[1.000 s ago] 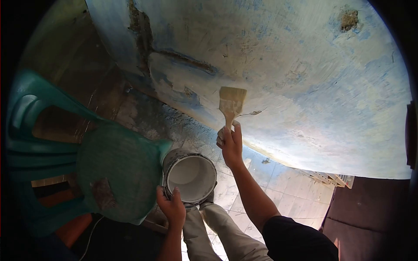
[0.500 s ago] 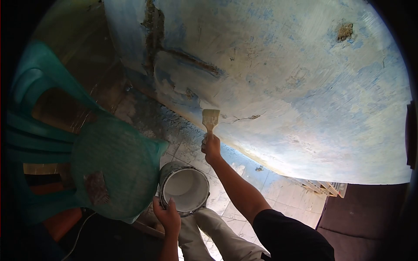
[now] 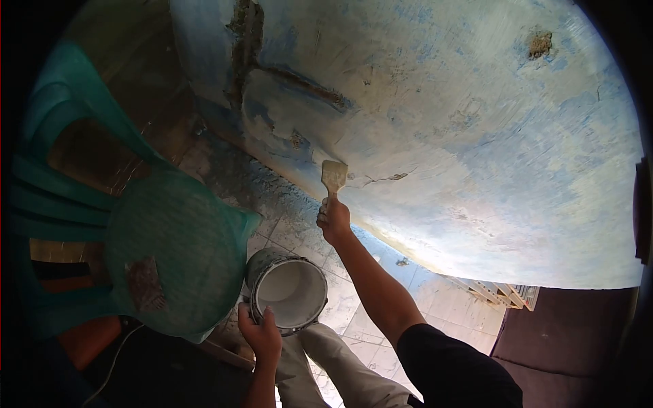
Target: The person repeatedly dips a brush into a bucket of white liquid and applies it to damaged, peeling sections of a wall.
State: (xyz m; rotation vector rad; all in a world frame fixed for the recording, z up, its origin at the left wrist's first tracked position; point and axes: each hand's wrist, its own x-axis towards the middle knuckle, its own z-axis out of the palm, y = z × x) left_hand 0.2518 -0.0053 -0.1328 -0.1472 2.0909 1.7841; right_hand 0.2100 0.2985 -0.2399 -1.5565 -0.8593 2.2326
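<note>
In the head view, the right hand (image 3: 333, 221) is closed around the handle of a flat, pale-bristled paintbrush (image 3: 334, 177), whose bristles touch the low part of the worn blue-and-white plastered wall (image 3: 462, 122). Below the brush and away from the wall, the left hand (image 3: 260, 336) grips the near rim of a round metal paint bucket with a white inside (image 3: 291, 290). Left of the bucket, just beside it, stands a green plastic chair (image 3: 170, 258), on the tiled floor (image 3: 435, 306).
</note>
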